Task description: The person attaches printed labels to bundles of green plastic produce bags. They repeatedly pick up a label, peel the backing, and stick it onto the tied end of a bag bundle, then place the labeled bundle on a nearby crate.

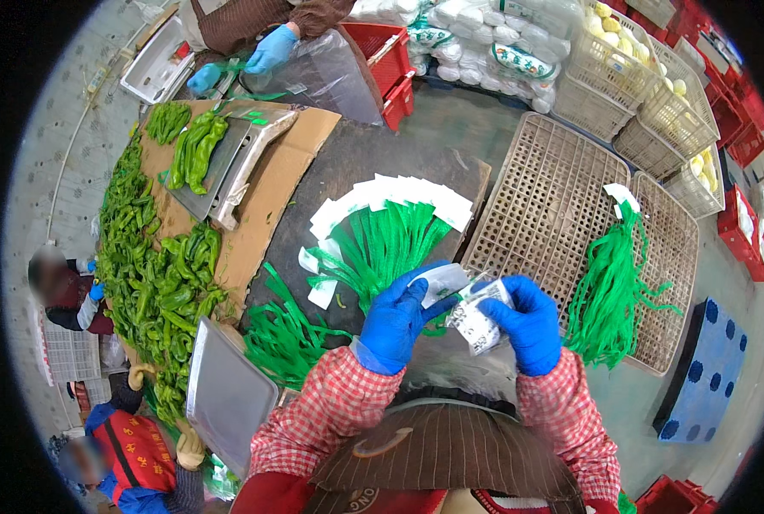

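Observation:
My left hand (395, 321), in a blue glove, holds a white paper tag (445, 284) between thumb and fingers. My right hand (528, 323), gloved in blue too, pinches a printed white label (480, 319) close beside it. Beyond my hands, green mesh net bags (388, 241) lie fanned out on the dark tabletop (414, 148), their white tags overlapping in an arc. More green netting (285, 340) is heaped left of my left forearm. Another bundle of green net bags (607, 289) rests on an upturned beige plastic crate at the right.
Green peppers (163, 289) cover the table's left side, some on a scale (228, 173). A second metal scale platform (231, 392) is at lower left. Beige crates (555, 167) adjoin the table on the right. Co-workers' gloved hands (273, 48) are at top; other people stand at left.

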Demonstrator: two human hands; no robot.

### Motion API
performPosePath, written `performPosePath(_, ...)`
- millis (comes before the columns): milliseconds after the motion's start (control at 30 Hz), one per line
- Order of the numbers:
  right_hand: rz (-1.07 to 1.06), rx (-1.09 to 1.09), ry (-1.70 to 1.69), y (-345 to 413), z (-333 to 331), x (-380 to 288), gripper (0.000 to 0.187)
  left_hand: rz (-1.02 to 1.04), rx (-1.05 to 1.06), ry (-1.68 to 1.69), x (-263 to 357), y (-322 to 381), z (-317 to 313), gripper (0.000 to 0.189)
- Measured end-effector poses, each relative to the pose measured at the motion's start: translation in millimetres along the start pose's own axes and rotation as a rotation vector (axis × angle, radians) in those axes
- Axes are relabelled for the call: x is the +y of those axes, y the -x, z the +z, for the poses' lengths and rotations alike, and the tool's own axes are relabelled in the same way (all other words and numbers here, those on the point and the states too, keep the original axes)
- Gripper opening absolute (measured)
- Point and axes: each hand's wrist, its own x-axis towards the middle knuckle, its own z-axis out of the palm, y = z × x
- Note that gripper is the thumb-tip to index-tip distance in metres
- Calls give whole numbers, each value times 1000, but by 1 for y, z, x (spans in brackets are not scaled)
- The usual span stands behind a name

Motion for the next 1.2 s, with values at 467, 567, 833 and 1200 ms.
performPosePath(467,-5,118,-60,-8,22,20,16,216,-174,-423,8,16,10,30)
performPosePath(567,-12,99,-39,-8,20,23,15,6,-133,-70,6,13,9,28)
performPosePath(833,141,-148,156,-10,6,22,28,73,259,-411,-14,0,0,17)
performPosePath(1200,82,176,80,18,-130,82,22,76,-120,-938,-18,-58,-9,32)
